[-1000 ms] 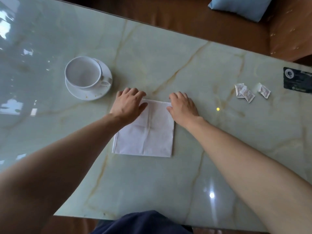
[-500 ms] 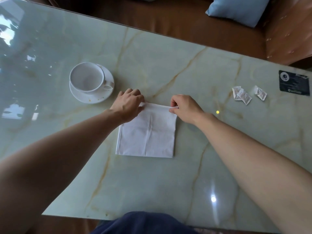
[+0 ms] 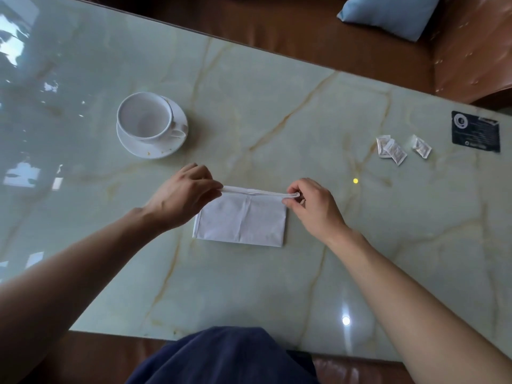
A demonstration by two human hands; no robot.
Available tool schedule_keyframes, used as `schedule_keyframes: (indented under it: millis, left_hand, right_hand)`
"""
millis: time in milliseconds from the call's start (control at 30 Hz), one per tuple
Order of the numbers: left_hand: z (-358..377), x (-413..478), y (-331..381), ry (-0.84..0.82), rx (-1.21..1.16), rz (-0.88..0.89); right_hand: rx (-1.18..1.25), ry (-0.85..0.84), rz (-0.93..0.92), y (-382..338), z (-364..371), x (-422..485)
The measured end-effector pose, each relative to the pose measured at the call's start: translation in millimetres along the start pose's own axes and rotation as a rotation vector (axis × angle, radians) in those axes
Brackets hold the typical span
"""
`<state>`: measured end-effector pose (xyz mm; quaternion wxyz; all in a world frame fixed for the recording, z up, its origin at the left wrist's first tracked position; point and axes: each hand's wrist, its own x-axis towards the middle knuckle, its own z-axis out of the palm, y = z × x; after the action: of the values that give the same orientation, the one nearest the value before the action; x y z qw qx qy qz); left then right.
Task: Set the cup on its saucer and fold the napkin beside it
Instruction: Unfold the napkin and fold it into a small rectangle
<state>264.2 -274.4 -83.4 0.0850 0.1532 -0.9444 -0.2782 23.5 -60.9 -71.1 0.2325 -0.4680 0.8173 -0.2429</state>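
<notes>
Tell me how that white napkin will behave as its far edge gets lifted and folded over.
The napkin looks thin and floppy: its far edge, pinched by the left hand and the right hand, dips a little between them. It probably takes a crease well, since old fold lines show. Being light, it may slide on the glossy table.

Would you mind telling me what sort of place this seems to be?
Probably a café or lounge: a white cup on its saucer, small sachets on a marble-look table, and a printed black card beside brown leather seating.
</notes>
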Motion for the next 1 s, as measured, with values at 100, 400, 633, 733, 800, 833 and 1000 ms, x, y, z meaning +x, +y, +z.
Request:
schedule_keyframes:
  millis: [100, 400, 633, 733, 800, 833, 1000]
  left_hand:
    - [12, -26, 9, 0.021, -0.032, -0.022]
    - [35, -68, 22, 0.016, -0.064, -0.09]
    - [44, -82, 22, -0.023, -0.028, -0.059]
    - [47, -85, 21, -0.042, -0.014, -0.053]
    - [49, -86, 21, -0.061, -0.006, -0.048]
    - [50, -87, 21, -0.07, -0.002, -0.038]
    - [55, -89, 21, -0.159, 0.072, 0.022]
  right_hand:
    - [0.009, -0.015, -0.036, -1, 7, -24]
    - [-0.01, -0.074, -0.004, -2, 30, -71]
    - [-0.071, -0.12, -0.029, 1, 42, -79]
    - [-0.089, -0.142, -0.022, 4, 46, -80]
    - [-0.098, -0.158, -0.014, 6, 49, -82]
    - [-0.106, -0.164, -0.01, 7, 50, -82]
    - [-0.154, -0.175, 0.002, 10, 55, -83]
